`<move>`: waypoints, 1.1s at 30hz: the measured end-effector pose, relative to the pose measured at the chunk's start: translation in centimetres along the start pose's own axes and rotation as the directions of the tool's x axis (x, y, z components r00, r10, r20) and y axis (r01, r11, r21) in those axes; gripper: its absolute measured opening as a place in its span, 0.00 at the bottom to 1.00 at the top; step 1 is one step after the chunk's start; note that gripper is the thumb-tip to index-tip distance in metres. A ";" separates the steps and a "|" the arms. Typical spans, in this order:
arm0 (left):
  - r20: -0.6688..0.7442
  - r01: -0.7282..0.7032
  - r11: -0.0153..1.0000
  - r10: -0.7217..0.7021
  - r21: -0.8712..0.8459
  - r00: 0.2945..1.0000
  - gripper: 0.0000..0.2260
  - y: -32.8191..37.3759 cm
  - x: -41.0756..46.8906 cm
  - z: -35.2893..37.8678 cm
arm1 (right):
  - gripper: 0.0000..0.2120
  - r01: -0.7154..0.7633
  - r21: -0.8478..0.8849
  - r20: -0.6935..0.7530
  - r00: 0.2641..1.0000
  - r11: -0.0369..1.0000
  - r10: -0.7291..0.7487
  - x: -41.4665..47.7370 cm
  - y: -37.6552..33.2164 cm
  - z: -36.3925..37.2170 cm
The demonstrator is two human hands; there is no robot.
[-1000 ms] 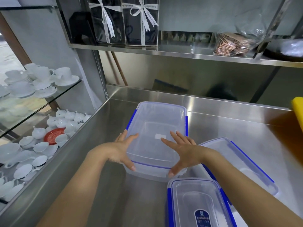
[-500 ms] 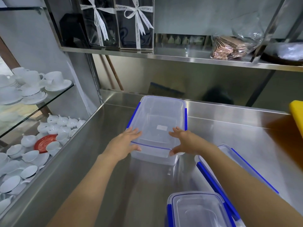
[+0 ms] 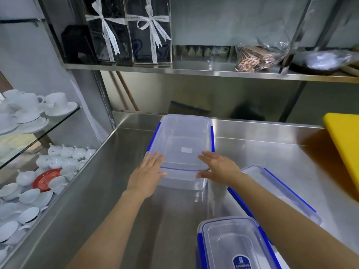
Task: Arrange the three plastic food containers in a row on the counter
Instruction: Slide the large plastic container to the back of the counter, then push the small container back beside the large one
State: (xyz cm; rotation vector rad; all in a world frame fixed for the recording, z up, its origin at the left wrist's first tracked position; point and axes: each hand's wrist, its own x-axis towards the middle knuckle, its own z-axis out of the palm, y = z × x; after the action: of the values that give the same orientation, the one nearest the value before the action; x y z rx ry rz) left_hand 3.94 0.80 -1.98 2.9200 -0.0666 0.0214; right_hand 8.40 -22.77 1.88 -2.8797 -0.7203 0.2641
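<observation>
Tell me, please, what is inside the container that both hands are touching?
The far container looks empty through its clear lid; only a small white label shows. The left hand and right hand cover its near corners.

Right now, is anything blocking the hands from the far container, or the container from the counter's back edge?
Nothing visible. The left hand and right hand already rest flat on the near corners of the far container, and the steel counter behind it is bare up to the back edge.
</observation>
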 end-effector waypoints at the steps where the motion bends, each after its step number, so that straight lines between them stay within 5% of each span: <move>1: -0.004 0.010 1.000 -0.010 0.015 1.000 0.28 0.3 -0.2 0.1 | 0.31 0.001 -0.023 -0.020 1.000 1.000 -0.001 -0.5 0.1 0.1; 5: -0.091 0.035 0.999 -0.037 -0.029 0.995 0.31 2.9 -0.5 0.0 | 0.27 -0.075 0.025 -0.128 0.989 0.997 0.078 -2.8 1.1 -0.7; 10: -0.267 -0.087 0.971 0.025 -0.224 0.963 0.18 10.7 -1.1 -0.6 | 0.25 -0.237 0.110 -0.227 0.940 0.965 0.256 -6.4 5.0 -2.3; 21: 0.143 -0.044 0.979 0.073 -0.198 0.987 0.14 21.7 -2.5 2.8 | 0.36 -0.483 0.204 -0.089 0.857 0.852 0.507 -13.5 12.4 0.7; 27: 0.285 0.006 0.968 0.068 -0.252 0.956 0.23 23.3 -3.0 4.6 | 0.37 -0.503 0.236 0.044 0.860 0.831 0.508 -14.9 13.9 2.8; 33: 0.451 0.028 0.974 0.079 -0.226 0.889 0.59 23.5 -2.6 5.8 | 0.36 -0.495 0.154 -0.004 0.865 0.855 0.502 -14.7 14.1 3.7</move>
State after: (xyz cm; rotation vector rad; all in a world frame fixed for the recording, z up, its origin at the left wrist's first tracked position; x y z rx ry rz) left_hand 0.28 -23.30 -2.51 2.6295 -0.1717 -0.6319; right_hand 1.23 -41.69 -2.57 -2.8614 0.0743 0.2978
